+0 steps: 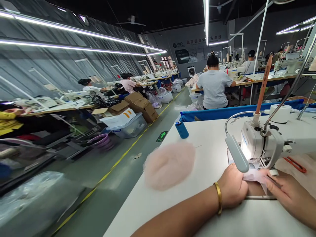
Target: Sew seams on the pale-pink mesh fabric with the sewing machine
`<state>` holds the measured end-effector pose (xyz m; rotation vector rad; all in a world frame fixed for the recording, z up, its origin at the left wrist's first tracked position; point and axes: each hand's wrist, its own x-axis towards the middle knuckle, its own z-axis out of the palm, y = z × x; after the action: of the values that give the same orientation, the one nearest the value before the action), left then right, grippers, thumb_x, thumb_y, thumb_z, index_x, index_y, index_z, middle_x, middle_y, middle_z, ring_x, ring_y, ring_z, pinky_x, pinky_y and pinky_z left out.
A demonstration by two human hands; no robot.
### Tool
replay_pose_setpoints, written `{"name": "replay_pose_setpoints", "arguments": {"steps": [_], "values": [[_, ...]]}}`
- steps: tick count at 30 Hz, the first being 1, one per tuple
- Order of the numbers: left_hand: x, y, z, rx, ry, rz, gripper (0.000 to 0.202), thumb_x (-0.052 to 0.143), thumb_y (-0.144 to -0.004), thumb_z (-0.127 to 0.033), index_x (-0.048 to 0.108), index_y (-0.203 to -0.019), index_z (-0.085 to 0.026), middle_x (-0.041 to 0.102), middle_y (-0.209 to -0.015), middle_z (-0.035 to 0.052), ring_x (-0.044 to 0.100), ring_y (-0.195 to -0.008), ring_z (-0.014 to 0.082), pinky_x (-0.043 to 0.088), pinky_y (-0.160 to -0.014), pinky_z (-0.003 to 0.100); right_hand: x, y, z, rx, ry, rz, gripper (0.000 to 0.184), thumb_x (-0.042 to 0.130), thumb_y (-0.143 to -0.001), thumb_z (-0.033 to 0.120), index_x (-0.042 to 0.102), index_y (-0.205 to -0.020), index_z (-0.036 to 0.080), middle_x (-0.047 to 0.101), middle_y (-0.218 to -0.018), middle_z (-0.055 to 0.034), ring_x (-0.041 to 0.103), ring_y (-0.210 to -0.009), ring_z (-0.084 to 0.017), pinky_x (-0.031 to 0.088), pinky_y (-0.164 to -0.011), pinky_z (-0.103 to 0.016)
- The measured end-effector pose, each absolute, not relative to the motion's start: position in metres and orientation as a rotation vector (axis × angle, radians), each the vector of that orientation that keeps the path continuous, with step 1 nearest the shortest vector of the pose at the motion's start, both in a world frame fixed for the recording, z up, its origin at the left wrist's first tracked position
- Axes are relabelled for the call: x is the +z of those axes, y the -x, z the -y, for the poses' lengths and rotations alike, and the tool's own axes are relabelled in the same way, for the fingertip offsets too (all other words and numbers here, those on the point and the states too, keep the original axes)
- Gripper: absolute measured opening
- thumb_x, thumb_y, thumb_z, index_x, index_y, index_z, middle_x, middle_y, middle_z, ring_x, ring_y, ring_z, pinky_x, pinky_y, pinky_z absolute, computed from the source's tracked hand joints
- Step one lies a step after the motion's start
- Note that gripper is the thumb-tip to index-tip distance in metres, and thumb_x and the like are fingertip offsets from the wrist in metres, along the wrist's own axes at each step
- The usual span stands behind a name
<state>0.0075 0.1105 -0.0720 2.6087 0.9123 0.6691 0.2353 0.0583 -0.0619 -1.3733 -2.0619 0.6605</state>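
Note:
My left hand (232,186), with a gold bangle on its wrist, is closed on a pale pink piece of fabric (255,176) at the foot of a white sewing machine (261,141). My right hand (287,192) lies on the same fabric from the right, its fingers pressed on it. A blurred pink fluffy piece (169,166) lies on the white table (207,158) to the left of my left hand. A grey lamp head (237,153) on a flexible neck hangs just above my left hand.
A blue thread spool (182,129) stands at the table's far left edge. Red-handled scissors (296,164) lie right of the machine. A person in a grey shirt (214,87) sits ahead. An aisle with a yellow line (118,161), boxes and bins runs left.

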Motion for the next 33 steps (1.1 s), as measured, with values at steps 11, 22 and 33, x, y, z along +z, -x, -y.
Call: {"name": "replay_pose_setpoints", "arguments": {"steps": [11, 22, 33], "values": [[-0.075, -0.015, -0.115, 0.784, -2.466, -0.952, 0.011, 0.071, -0.088, -0.017, 0.079, -0.091, -0.023, 0.074, -0.096, 0.0007, 0.067, -0.089, 0.0194, 0.055, -0.082, 0.031, -0.068, -0.235, -0.063, 0.769, 1.394, 1.844, 0.048, 0.045, -0.107, 0.058, 0.077, -0.115, 0.022, 0.083, -0.103, -0.0094, 0.076, -0.097, -0.031, 0.062, -0.088, -0.038], [-0.078, -0.01, -0.115, 0.927, -2.52, -0.782, 0.024, 0.073, -0.092, -0.024, 0.07, -0.069, -0.018, 0.062, -0.076, 0.0004, 0.06, -0.072, 0.0146, 0.05, -0.072, 0.028, -0.066, -0.229, -0.054, 0.611, 1.435, 1.946, 0.052, 0.036, -0.112, 0.052, 0.063, -0.076, 0.025, 0.067, -0.066, -0.0011, 0.064, -0.061, -0.021, 0.052, -0.06, -0.031], [-0.077, 0.011, -0.082, 0.659, -2.785, -0.705, 0.009, 0.07, -0.098, -0.021, 0.078, -0.098, -0.024, 0.078, -0.095, 0.0002, 0.066, -0.086, 0.0171, 0.045, -0.078, 0.037, -0.061, -0.244, -0.042, 0.679, 1.274, 2.515, 0.027, 0.051, -0.111, 0.05, 0.071, -0.108, 0.033, 0.076, -0.107, 0.0, 0.07, -0.102, -0.024, 0.056, -0.092, -0.04]]}}
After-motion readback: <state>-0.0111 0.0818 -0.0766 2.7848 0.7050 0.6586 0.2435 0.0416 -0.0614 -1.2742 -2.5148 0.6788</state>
